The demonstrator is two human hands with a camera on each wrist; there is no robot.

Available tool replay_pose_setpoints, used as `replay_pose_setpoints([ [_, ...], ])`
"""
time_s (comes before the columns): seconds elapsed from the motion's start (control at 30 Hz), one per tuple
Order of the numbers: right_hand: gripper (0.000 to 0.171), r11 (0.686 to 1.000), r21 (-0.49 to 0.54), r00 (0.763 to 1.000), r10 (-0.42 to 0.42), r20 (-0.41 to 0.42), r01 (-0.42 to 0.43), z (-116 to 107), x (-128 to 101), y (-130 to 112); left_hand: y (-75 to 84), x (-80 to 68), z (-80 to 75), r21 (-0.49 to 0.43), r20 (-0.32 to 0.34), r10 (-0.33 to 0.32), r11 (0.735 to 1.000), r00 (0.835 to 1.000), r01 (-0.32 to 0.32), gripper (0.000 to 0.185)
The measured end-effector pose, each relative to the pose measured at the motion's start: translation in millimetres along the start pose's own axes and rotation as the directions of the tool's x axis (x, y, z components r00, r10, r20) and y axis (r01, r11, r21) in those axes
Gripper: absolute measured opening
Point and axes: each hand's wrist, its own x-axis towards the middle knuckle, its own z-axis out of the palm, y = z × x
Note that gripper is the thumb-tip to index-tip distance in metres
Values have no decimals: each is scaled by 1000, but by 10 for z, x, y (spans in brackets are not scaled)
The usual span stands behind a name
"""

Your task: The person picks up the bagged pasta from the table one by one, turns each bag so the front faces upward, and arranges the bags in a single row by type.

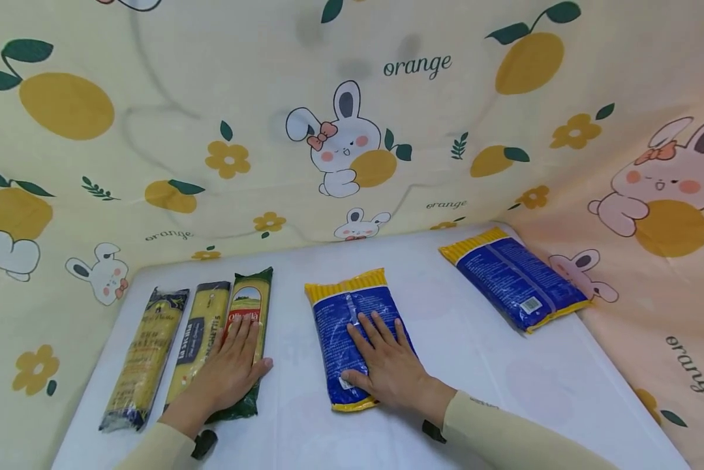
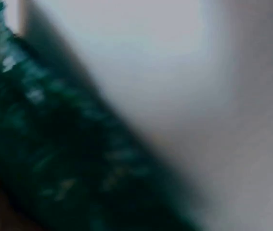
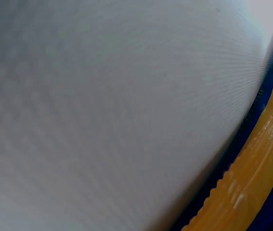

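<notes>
In the head view my left hand (image 1: pixel 228 369) rests flat, fingers straight, on a green spaghetti packet (image 1: pixel 248 294) with a red label. Its dark green end (image 2: pixel 78 159) fills much of the left wrist view, blurred. My right hand (image 1: pixel 389 365) lies with spread fingers on a blue and yellow bag (image 1: pixel 336 326) at the middle of the table. The yellow edge (image 3: pixel 247 178) of that bag shows in the right wrist view. Left of the green packet lie a yellow spaghetti packet (image 1: pixel 201 320) with a dark label and a clear pasta packet (image 1: pixel 146 359).
A second blue and yellow bag (image 1: pixel 507 277) lies tilted at the far right edge of the white table (image 1: pixel 293 431). Behind and around the table hangs a cloth (image 1: pixel 258 85) printed with rabbits and oranges.
</notes>
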Motion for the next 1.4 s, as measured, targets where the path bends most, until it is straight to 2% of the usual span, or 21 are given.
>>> replay_pose_setpoints([
  [0.13,89,1000,24,1000,12,25,-13,-3,-15,-14,67,81,-76,30,-13,5,1000,1000,-5,85],
  [0.23,89,999,28,999,24,38,-25,-11,-26,-53,193,241,-154,105,-79,13,994,997,-4,84],
  [0.37,88,999,28,999,25,44,-26,-10,-13,-136,486,573,-323,135,-157,38,991,987,-16,80],
  [0.57,88,999,26,998,31,47,-32,0,-27,-180,1079,1170,-544,157,-208,156,980,966,-125,65],
  [0.7,85,1000,17,1000,11,22,-11,-39,-155,-89,1409,1519,-554,168,-200,220,968,955,-188,59],
  [0.87,78,996,-93,997,-14,-81,7,-76,-378,86,1609,1810,-454,182,-174,249,959,953,-218,56],
  [0.97,69,984,-176,976,-35,-216,-4,-77,-476,189,1679,1913,-396,179,-156,243,960,957,-214,56],
  [1.07,57,970,-244,935,-70,-348,-19,-47,-512,269,1726,1971,-333,183,-111,205,966,972,-183,62],
  [1.13,53,960,-277,913,-86,-398,-31,-26,-519,296,1750,1989,-292,186,-74,164,971,984,-147,69],
  [1.27,55,955,-295,908,-86,-411,-43,-4,-520,320,1787,2003,-229,186,-31,100,978,994,-93,79],
  [1.4,56,958,-284,915,-74,-397,-45,-3,-521,331,1804,2030,-192,182,-5,104,978,995,-101,75],
])
